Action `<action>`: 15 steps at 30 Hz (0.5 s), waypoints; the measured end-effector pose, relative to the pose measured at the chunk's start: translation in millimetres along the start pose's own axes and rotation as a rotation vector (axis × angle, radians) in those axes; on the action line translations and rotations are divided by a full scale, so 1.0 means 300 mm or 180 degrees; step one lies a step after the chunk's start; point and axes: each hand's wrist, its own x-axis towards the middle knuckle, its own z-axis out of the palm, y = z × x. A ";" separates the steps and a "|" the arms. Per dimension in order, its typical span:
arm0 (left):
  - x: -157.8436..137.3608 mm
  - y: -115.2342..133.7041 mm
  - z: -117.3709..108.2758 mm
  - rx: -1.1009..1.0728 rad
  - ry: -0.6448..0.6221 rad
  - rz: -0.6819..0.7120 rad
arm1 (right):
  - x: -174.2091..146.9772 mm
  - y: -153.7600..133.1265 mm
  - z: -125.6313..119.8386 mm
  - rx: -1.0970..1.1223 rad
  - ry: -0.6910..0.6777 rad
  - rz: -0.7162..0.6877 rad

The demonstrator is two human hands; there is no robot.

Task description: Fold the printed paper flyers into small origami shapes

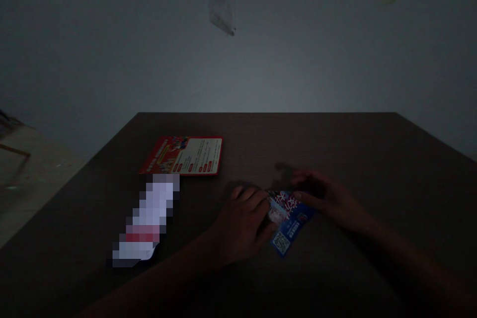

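Observation:
A blue printed leaflet with white and red lettering and a QR code lies in front of me on the table, right of the middle. My left hand covers its left side, fingers bent over it and thumb along its near edge. At the upper right edge, my right hand has its thumb on the leaflet. The other fingers of that hand reach out past the far edge, partly in shadow. Whether any of them are under the paper cannot be made out in the dim light.
The dark wood-grain table stands against a grey wall. Left of my hands lie a red and white printed card and a bright pixelated oblong with a rounded corner. A clear plastic piece hangs on the wall.

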 end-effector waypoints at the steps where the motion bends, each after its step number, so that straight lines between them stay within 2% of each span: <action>1: -0.001 -0.002 0.001 -0.0019 0.0023 -0.0006 | -0.002 0.002 0.011 0.0109 -0.0094 -0.0012; 4: -0.004 -0.010 0.002 -0.0056 0.0037 -0.0033 | -0.003 0.000 0.027 0.0087 -0.0271 -0.0056; 9: -0.007 -0.025 0.010 -0.0016 -0.0026 0.0079 | 0.002 -0.013 0.000 -0.0669 -0.0530 -0.0227; 15: -0.005 -0.038 0.020 0.0092 -0.0074 0.0234 | -0.004 -0.025 -0.008 -0.1619 -0.0730 -0.1014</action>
